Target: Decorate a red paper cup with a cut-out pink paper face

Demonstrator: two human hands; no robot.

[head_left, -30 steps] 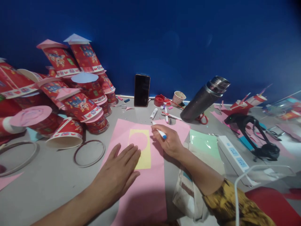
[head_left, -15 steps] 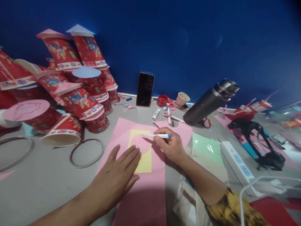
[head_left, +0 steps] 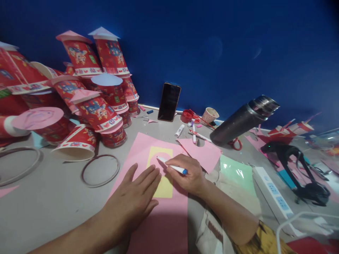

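Your right hand (head_left: 189,173): grip closed round a white marker (head_left: 175,168), tip over, perhaps touching, the pink circle (head_left: 160,158). Your left hand (head_left: 135,197): flat, nearly straight-fingered, grasping nothing, across yellow paper (head_left: 166,188).

We find the light modest and soft. The wall (head_left: 169,46) is deep blue, paler towards the right, with faint arcs of glare. We see sharp highlights on the green packet (head_left: 235,173) and the bottle (head_left: 239,123)'s metal cap. A broad shadow dims the near end of the pink paper (head_left: 161,225). Towards the far right, things smear and stretch, and the upper corner goes black.
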